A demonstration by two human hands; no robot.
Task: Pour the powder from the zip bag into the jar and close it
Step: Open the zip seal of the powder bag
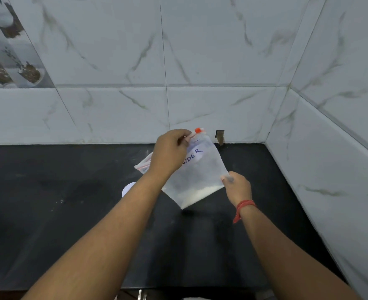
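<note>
Both hands are on the zip bag (pixel 197 169), which is held up above the black counter (pixel 48 202) near the tiled wall (pixel 113 105). It's a clear bag, tilted, with an orange slider (pixel 197 130) at the top and handwriting ending in "WDER" on a white label. White powder (pixel 197 194) sits down in the lowest corner. The left hand (pixel 170 154) has its fingers closed on the zip edge near the slider; the right hand (pixel 237 187) pinches the bag's right-hand corner between thumb and fingers. A red thread band (pixel 242 210) wraps the right wrist. Behind the left forearm there's another bag (pixel 143 164) lying on the counter, plus a bit of something round and white (pixel 128 189) I can't make out.
</note>
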